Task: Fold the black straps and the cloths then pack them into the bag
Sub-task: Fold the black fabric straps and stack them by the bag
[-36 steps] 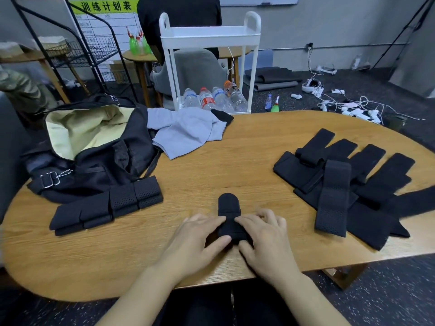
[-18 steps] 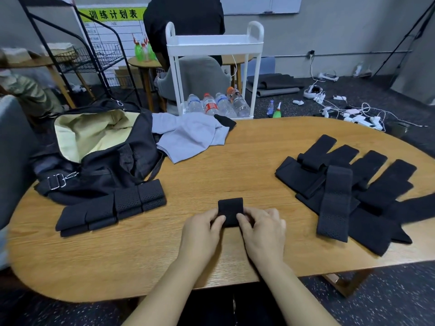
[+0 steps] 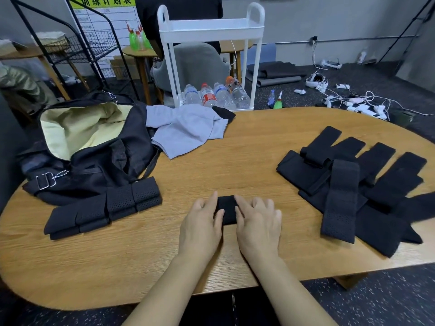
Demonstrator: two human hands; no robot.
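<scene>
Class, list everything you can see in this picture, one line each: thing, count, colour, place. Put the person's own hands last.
table: one, light wood, oval, fills the foreground.
bag: one, black with pale yellow lining, open, table's left end.
folded straps: one row, black, in front of the bag.
grey cloth: one, light grey, crumpled beside the bag.
unfolded straps: one overlapping pile, black, table's right side; exact count unclear.
strap being folded: one, black, near table edge, centre.
trolley: one, white, behind the table.
water bottles: about four, clear, on the trolley's bottom shelf.
cables and devices: several, white, on the floor at right.
left hand: pressing the strap's left side.
right hand: pressing its right side.
</scene>
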